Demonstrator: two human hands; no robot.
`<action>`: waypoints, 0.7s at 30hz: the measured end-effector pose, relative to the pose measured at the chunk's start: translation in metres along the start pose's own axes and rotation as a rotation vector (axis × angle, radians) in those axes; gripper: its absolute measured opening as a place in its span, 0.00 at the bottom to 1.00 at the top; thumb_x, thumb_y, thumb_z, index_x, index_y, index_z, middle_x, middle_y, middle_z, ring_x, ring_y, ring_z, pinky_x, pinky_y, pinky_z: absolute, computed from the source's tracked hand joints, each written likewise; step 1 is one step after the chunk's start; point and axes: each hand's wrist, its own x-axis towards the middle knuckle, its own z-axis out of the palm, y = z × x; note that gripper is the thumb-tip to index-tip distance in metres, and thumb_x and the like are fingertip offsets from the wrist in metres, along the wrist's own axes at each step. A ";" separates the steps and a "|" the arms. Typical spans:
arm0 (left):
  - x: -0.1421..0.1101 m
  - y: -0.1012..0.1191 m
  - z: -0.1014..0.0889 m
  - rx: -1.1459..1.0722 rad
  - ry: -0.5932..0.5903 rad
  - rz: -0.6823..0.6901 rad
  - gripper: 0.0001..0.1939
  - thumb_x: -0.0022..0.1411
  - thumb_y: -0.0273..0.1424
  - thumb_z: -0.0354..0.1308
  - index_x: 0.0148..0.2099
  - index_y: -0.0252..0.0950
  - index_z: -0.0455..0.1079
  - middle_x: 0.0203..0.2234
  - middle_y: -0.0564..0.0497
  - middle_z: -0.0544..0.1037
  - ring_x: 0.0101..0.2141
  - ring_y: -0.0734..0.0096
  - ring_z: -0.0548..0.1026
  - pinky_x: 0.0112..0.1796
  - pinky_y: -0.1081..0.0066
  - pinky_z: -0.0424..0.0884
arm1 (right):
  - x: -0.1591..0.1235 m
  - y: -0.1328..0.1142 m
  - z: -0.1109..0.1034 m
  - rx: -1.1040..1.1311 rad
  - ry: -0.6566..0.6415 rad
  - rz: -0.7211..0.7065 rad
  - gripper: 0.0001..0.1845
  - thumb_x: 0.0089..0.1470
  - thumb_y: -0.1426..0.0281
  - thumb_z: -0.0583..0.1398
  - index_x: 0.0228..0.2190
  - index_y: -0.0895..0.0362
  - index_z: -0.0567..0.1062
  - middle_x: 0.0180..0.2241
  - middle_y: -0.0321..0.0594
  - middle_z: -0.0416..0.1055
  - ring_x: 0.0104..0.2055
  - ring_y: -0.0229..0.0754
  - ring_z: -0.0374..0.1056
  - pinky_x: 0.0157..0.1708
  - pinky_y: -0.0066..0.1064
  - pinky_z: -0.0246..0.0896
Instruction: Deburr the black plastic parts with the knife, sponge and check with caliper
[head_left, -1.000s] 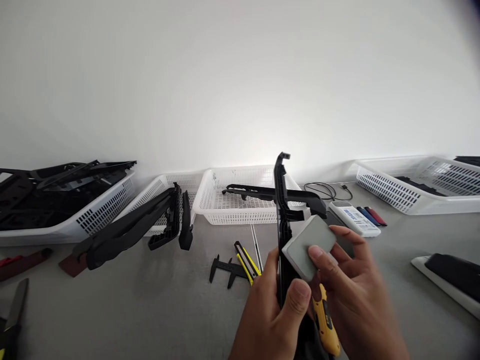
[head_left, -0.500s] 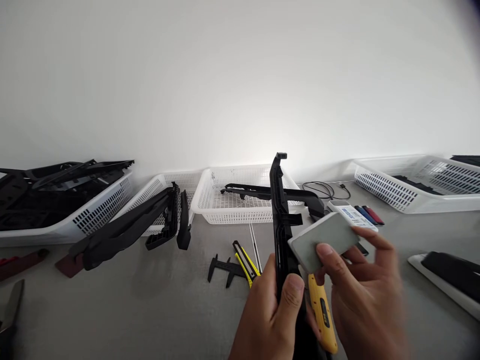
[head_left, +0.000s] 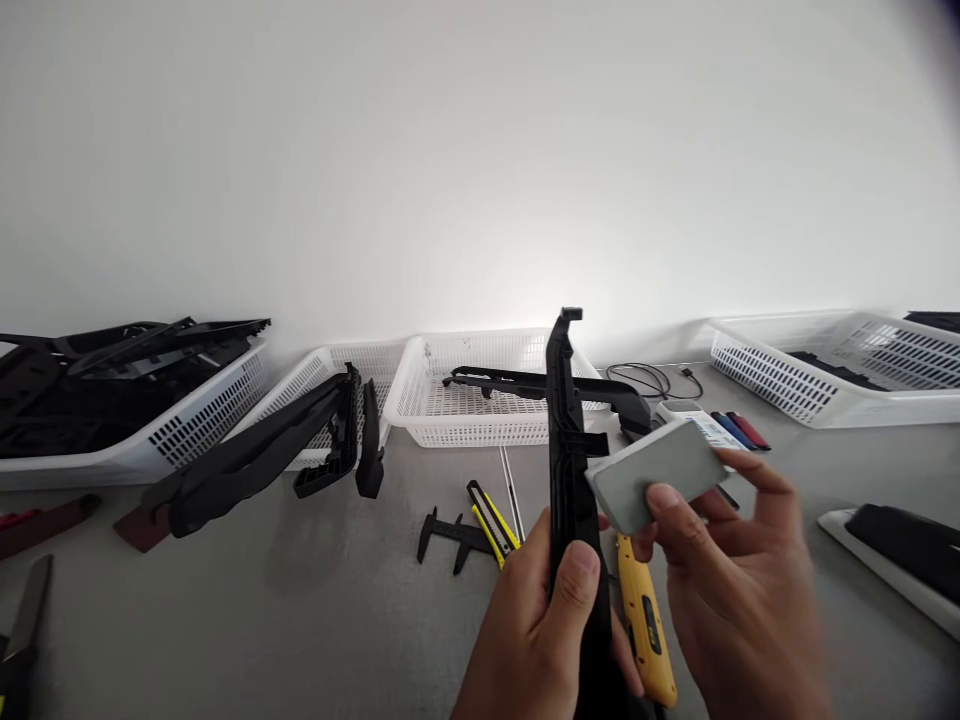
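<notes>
Left hand closes around an upright black ribbed strip, its thumb across the lower part; right hand pinches a flat grey block between thumb and fingers. The block's corner lies at the strip's right edge; contact cannot be determined. Relative to one second earlier, the block sits farther right, leaving more of the ribbed face uncovered, which suggests no pressing there at this instant. Outward: a yellow tool beneath; calipers and a utility knife leftward; behind, a white basket.
</notes>
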 end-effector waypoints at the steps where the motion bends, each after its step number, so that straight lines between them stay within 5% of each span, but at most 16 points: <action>1: 0.000 -0.001 0.000 0.001 -0.005 -0.014 0.33 0.76 0.58 0.50 0.62 0.35 0.71 0.19 0.55 0.74 0.20 0.71 0.70 0.29 0.72 0.70 | 0.000 0.000 0.000 -0.004 0.024 -0.013 0.39 0.46 0.56 0.79 0.54 0.45 0.68 0.26 0.29 0.77 0.22 0.41 0.71 0.20 0.27 0.67; 6: 0.000 -0.005 -0.001 -0.029 0.027 -0.010 0.44 0.71 0.65 0.48 0.69 0.34 0.65 0.22 0.55 0.73 0.21 0.71 0.69 0.28 0.71 0.72 | 0.001 0.000 -0.001 0.082 -0.211 0.135 0.39 0.45 0.61 0.80 0.53 0.45 0.68 0.32 0.34 0.79 0.22 0.43 0.73 0.21 0.33 0.72; 10: 0.001 -0.006 -0.001 -0.071 0.043 0.016 0.47 0.68 0.68 0.50 0.73 0.37 0.62 0.27 0.53 0.75 0.21 0.73 0.68 0.25 0.73 0.70 | -0.002 0.001 0.001 0.115 -0.345 0.212 0.41 0.46 0.59 0.79 0.54 0.42 0.66 0.35 0.35 0.80 0.13 0.42 0.68 0.11 0.33 0.65; 14: -0.001 -0.004 -0.001 -0.056 0.052 0.053 0.48 0.66 0.68 0.52 0.72 0.38 0.64 0.29 0.52 0.75 0.22 0.71 0.69 0.26 0.72 0.71 | -0.005 -0.001 0.004 0.071 -0.192 0.145 0.42 0.43 0.62 0.81 0.52 0.43 0.66 0.30 0.31 0.79 0.17 0.43 0.72 0.15 0.32 0.71; 16: -0.001 -0.004 -0.001 -0.023 0.077 0.049 0.49 0.65 0.69 0.51 0.72 0.38 0.63 0.33 0.48 0.79 0.25 0.68 0.72 0.27 0.70 0.73 | -0.007 -0.001 0.005 0.057 -0.215 0.165 0.42 0.44 0.61 0.81 0.53 0.44 0.65 0.27 0.29 0.77 0.16 0.44 0.71 0.13 0.32 0.70; 19: -0.001 -0.005 0.003 0.011 0.115 0.083 0.50 0.66 0.69 0.50 0.74 0.37 0.61 0.47 0.39 0.82 0.37 0.58 0.80 0.38 0.63 0.78 | -0.010 0.000 0.006 0.055 -0.291 0.253 0.42 0.45 0.57 0.80 0.53 0.43 0.64 0.21 0.24 0.72 0.12 0.45 0.67 0.07 0.32 0.64; 21: 0.001 -0.007 0.006 0.037 0.150 0.177 0.46 0.68 0.66 0.53 0.72 0.37 0.64 0.56 0.36 0.80 0.52 0.49 0.79 0.54 0.58 0.75 | -0.014 0.001 0.009 0.058 -0.222 0.255 0.42 0.44 0.57 0.81 0.51 0.43 0.63 0.18 0.22 0.70 0.11 0.43 0.65 0.06 0.30 0.62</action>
